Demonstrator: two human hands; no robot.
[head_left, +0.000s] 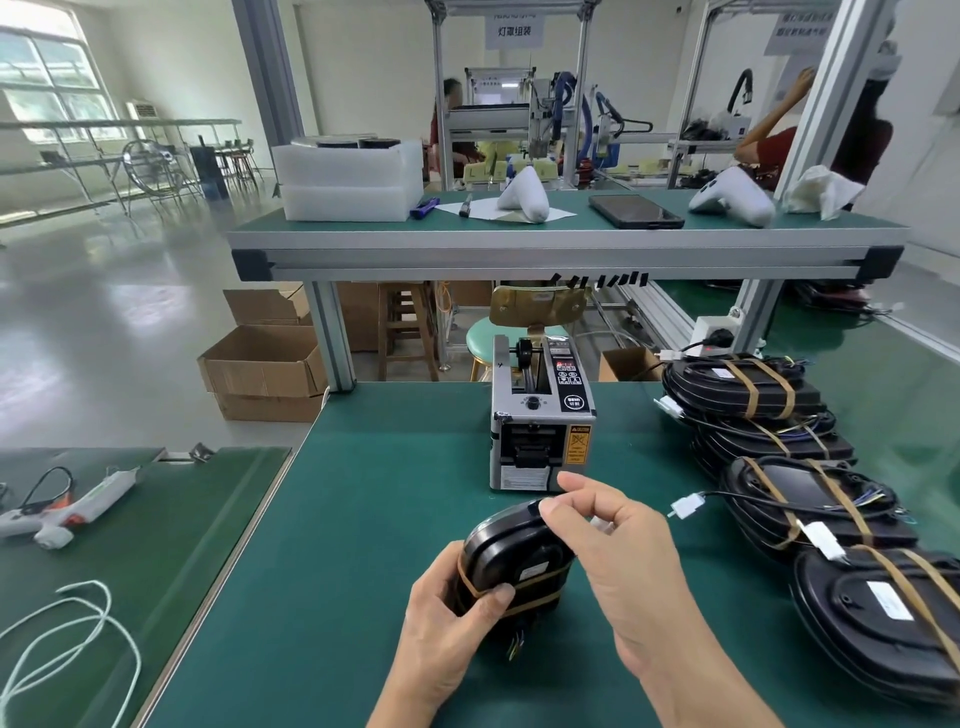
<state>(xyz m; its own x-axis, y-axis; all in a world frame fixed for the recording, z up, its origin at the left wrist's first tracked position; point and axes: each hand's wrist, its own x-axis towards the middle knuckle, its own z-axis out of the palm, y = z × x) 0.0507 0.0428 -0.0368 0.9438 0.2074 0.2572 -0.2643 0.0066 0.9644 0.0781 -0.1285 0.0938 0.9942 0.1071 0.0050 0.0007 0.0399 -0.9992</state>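
left hand (452, 613) grips the near end of a black glossy rounded plastic housing (511, 556), thumb curled over the brown tape band (540, 576) wrapped round it. the housing is tilted, over the near centre of the green mat worktable (363, 493); cannot tell if it rests on the mat. thin coloured wires show under its near end.

right hand (618, 545) comes in from the right, thumb and forefinger pinched on the housing's far top edge, other fingers curled. a small white piece is half seen inside the curl, cannot tell what.

just beyond the right hand, apart from it: a grey boxy tape dispenser machine (540, 441) with an orange caution label.

right edge of the table: a row of taped black housings with coiled cables (769, 395), running near to far. a white plug on a black cable (687, 506) lies between that row and the right hand.

left, on a separate green table: a white glue gun (78, 501) and a loose white cord (78, 618).

far raised shelf: white foam blocks (348, 182), a dark flat phone (636, 210).
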